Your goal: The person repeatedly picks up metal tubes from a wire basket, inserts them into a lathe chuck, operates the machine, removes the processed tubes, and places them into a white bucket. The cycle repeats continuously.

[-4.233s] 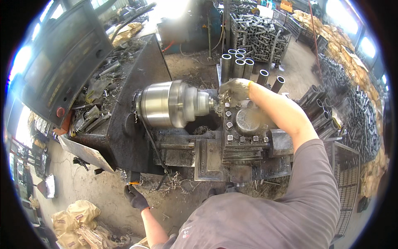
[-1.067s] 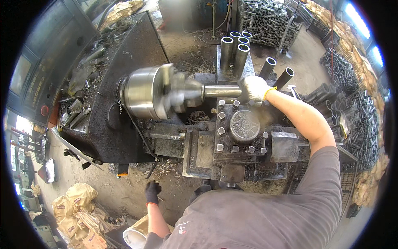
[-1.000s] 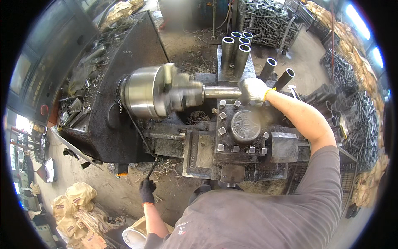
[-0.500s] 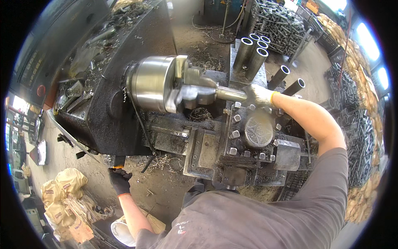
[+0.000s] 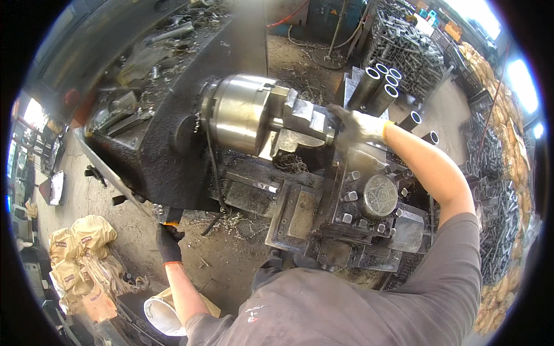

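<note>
A large steel lathe chuck [image 5: 239,115] with stepped jaws [image 5: 303,124] sits at the middle. Only a short length of the metal tube [image 5: 330,136] shows between the jaws and my right hand [image 5: 363,127]. That hand, in a white glove with dark, smeared fingertips, is closed round the tube's outer end, partly blurred. At the lower left, my left hand [image 5: 169,242] in a black glove is closed on a lever [image 5: 171,215] with an orange band, below the dark headstock [image 5: 173,155]. The lever's grip is mostly hidden by the fingers.
Just below my right forearm is the tool post [image 5: 379,195], studded with square-headed bolts. Several upright tubes [image 5: 375,92] stand behind that hand. Bins of metal parts [image 5: 404,43] lie beyond. Paper sacks [image 5: 86,242] and a white bucket [image 5: 163,314] are at lower left.
My right hand has moved toward the chuck, and much less of the tube shows outside the jaws. The jaws, blurred before, now look sharp. My left hand stays at the lever.
</note>
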A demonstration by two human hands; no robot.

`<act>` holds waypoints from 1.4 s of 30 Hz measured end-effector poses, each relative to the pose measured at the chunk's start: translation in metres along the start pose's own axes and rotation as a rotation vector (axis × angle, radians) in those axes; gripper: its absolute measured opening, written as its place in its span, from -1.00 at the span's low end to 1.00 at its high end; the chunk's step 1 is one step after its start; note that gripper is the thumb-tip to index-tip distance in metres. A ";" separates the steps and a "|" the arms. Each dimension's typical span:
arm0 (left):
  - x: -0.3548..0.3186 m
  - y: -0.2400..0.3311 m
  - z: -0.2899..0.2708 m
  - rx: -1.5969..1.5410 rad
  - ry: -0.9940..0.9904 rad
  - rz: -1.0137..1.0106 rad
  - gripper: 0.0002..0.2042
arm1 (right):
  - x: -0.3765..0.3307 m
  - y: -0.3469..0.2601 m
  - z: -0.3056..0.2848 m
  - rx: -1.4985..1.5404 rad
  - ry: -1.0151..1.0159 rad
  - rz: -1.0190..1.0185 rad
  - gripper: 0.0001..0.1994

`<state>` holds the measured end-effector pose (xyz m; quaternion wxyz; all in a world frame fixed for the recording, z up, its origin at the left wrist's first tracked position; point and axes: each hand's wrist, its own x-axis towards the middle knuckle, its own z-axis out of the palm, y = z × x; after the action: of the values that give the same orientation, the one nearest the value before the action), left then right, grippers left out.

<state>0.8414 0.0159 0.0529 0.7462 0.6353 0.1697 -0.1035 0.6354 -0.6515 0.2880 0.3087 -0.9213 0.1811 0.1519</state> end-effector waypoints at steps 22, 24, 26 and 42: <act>-0.046 0.401 0.305 1.345 0.196 0.928 -0.30 | -0.315 -0.031 0.025 0.594 1.387 -0.211 -0.73; -0.103 0.349 0.298 1.006 0.163 1.529 -0.38 | -0.344 -0.061 0.038 0.416 1.289 -0.343 -0.61; -0.176 0.287 0.276 0.750 -0.520 1.346 -0.61 | -0.357 -0.092 0.055 0.251 1.177 -0.506 -0.62; -0.330 -0.127 -0.055 1.413 -0.579 0.072 -0.58 | -0.272 -0.151 0.268 0.586 0.211 -0.656 -0.58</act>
<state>0.4839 0.0279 0.0561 0.1800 0.9143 -0.1599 -0.3256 0.4136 -0.3067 0.2674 0.5683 -0.8141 -0.0546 -0.1065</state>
